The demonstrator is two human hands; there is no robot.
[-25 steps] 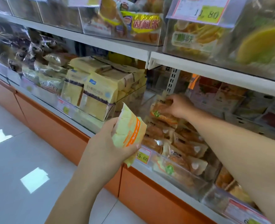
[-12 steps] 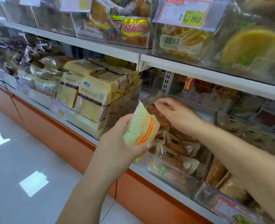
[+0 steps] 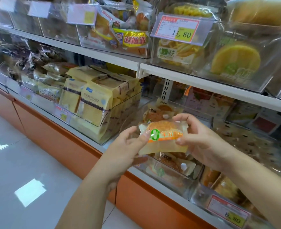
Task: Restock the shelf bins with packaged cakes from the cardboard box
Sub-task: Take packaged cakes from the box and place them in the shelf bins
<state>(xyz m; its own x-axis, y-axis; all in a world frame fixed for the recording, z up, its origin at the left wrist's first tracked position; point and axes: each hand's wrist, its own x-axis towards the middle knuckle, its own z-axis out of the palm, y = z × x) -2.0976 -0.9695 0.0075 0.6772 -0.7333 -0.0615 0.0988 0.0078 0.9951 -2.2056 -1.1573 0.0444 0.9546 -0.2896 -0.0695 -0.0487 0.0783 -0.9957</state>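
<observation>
A packaged cake (image 3: pixel 163 135) in clear wrap with an orange and green label is held flat in front of the lower shelf. My left hand (image 3: pixel 128 149) pinches its left end and my right hand (image 3: pixel 197 139) pinches its right end. Directly behind and below it sits a clear shelf bin (image 3: pixel 177 180) holding several similar wrapped cakes (image 3: pixel 174 162). The cardboard box is not in view.
To the left a clear bin holds yellow sandwich-cake packs (image 3: pixel 93 103). More clear bins line the upper shelf (image 3: pixel 202 83), one with a price tag (image 3: pixel 179 28). Another bin with a price tag (image 3: pixel 227 214) sits at lower right. An orange base panel (image 3: pixel 70 146) meets the white tiled floor.
My right hand left the bin and came forward to take the right end of the cake. The cake turned from upright in my left hand to flat between both hands.
</observation>
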